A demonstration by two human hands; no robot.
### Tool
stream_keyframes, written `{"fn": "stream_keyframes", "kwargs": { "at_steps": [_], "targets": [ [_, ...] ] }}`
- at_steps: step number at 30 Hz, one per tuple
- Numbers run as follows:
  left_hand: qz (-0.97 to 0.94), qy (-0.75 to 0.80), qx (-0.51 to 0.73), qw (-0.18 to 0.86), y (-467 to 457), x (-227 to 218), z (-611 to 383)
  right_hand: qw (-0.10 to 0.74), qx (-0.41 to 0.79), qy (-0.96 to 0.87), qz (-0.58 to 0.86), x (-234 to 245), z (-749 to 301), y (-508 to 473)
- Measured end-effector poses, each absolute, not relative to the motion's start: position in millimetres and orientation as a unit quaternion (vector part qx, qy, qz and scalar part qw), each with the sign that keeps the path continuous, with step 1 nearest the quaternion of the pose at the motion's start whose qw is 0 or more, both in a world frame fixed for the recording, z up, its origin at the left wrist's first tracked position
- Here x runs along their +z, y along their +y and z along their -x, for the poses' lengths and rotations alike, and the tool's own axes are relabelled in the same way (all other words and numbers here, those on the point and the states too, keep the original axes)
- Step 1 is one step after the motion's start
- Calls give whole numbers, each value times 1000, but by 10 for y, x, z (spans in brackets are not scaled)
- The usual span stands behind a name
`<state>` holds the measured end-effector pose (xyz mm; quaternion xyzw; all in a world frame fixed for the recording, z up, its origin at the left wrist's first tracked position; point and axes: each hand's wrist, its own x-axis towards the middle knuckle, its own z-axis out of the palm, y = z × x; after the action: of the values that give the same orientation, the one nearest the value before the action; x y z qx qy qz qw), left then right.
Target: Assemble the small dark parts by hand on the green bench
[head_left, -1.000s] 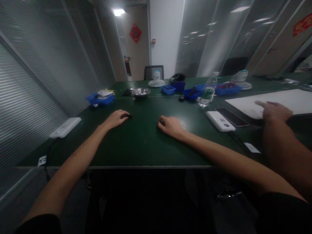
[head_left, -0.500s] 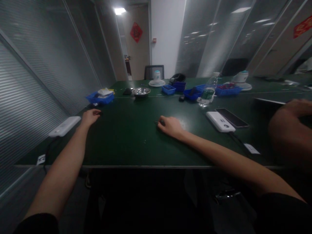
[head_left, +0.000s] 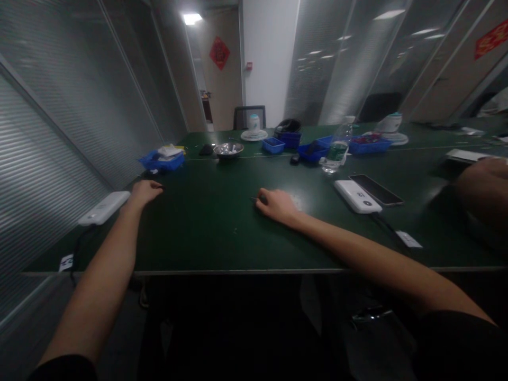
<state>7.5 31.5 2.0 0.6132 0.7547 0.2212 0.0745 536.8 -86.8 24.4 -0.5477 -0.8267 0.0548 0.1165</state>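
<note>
My left hand rests on the dark green table at its left side, fingers curled over a small dark object I cannot make out. It lies just right of a white power bank and in front of a blue tray. My right hand lies near the table's middle, fingers closed on a small dark thing with a thin tip poking out to the left.
Another person's arm reaches in at the right edge. A second white power bank and a phone lie to the right. Further back stand a metal bowl, blue trays, a water bottle and a small fan.
My left hand slid from the table's middle to the left side, near the power bank. The other person's arm pulled back to the right and the white board went from the table.
</note>
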Motion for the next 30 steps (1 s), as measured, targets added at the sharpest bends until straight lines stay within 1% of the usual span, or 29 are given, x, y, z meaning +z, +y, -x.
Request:
{"fn": "stream_keyframes", "kwargs": {
  "at_steps": [4, 12, 16, 23, 30],
  "targets": [
    [-573, 794, 189, 71, 285, 84, -147, 120, 58, -827, 546, 238, -5372, -870],
    [-564, 782, 259, 60, 154, 175, -301, 114, 47, -828, 547, 242, -5370, -858],
    [-573, 772, 268, 56, 148, 147, -304, 117, 43, -829, 545, 238, -5369, -860],
    [-544, 784, 287, 84, 207, 65, -212, 104, 44, -828, 549, 246, -5365, -867],
    [-565, 779, 270, 40, 265, 12, -165, 103, 45, -828, 549, 247, -5358, -868]
  ]
}}
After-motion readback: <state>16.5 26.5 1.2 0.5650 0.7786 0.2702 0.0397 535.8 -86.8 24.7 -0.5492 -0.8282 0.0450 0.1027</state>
